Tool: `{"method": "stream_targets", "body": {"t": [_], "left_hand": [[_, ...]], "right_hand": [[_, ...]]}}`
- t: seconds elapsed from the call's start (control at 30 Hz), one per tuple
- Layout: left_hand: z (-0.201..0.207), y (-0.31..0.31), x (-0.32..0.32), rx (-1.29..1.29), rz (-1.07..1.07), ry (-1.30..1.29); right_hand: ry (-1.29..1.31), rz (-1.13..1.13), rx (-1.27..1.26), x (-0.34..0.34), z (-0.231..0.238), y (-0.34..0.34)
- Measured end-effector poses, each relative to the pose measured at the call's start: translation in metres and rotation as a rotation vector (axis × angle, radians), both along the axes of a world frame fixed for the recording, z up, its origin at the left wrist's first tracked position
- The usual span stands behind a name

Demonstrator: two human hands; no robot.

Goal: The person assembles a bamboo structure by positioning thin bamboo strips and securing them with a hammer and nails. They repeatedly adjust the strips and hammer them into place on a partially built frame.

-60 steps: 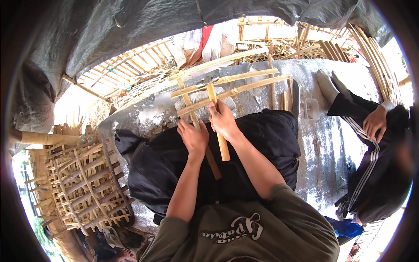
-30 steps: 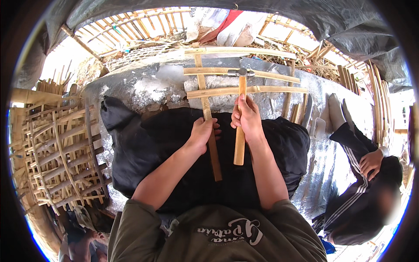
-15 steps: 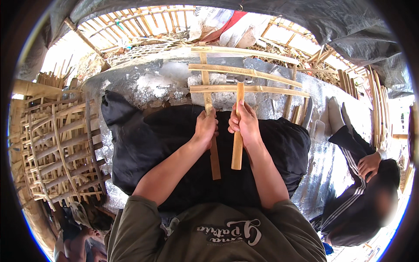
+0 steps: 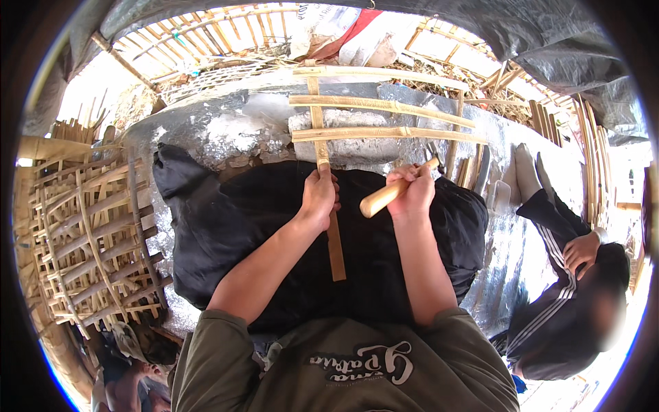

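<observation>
- Your left hand [image 4: 320, 198] is wrapped around the long strip [image 4: 335, 247] of the bamboo frame [image 4: 389, 132].
- Your right hand [image 4: 414, 195], at 3 o'clock from the left, grips the hammer [image 4: 382, 198] by its wooden handle.
- The bamboo frame is at 12 o'clock, its slats over a grey block [image 4: 364, 149].
- A bamboo lattice [image 4: 103, 244] is at 9 o'clock, a seated person [image 4: 556, 302] at 4 o'clock.

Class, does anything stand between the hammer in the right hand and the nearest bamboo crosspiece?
Nothing visible stands between the hammer and the nearest crosspiece; the left hand is off to the side, gripping the lengthwise strip.
</observation>
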State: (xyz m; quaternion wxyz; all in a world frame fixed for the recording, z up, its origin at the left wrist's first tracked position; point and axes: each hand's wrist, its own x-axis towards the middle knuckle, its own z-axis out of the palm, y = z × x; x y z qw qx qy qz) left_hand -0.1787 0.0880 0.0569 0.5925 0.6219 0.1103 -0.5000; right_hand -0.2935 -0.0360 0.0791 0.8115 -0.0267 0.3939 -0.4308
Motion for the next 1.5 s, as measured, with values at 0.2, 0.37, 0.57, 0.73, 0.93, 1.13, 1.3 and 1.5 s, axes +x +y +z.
{"method": "stream_targets", "body": {"t": [0.2,0.37,0.57,0.73,0.93,1.13,1.3,1.5], "left_hand": [[-0.004,0.001,0.003,-0.037,-0.006,0.031],[0.002,-0.001,0.003,-0.012,-0.016,0.021],[0.005,-0.002,0.001,-0.015,-0.042,-0.018],[0.013,-0.001,0.002,-0.017,-0.051,-0.054],[0.010,-0.001,0.001,-0.026,-0.051,-0.089],[0.011,-0.003,0.004,-0.054,-0.046,-0.398],[0.004,-0.010,0.010,-0.045,-0.095,-0.756],[-0.005,-0.011,0.009,-0.065,-0.074,-0.766]], "right_hand": [[-0.269,-0.004,0.263,-0.008,-0.011,-0.024],[-0.661,0.133,0.323,-0.013,-0.020,-0.024],[-0.604,0.175,0.319,-0.013,-0.014,-0.025],[-0.620,0.189,0.324,-0.013,-0.005,-0.023],[-0.631,0.232,0.314,-0.014,-0.010,-0.018],[-0.590,0.198,0.327,-0.011,-0.012,-0.017],[-0.512,0.186,0.318,-0.010,-0.008,-0.016],[-0.418,0.175,0.309,-0.008,-0.006,-0.010]]}}
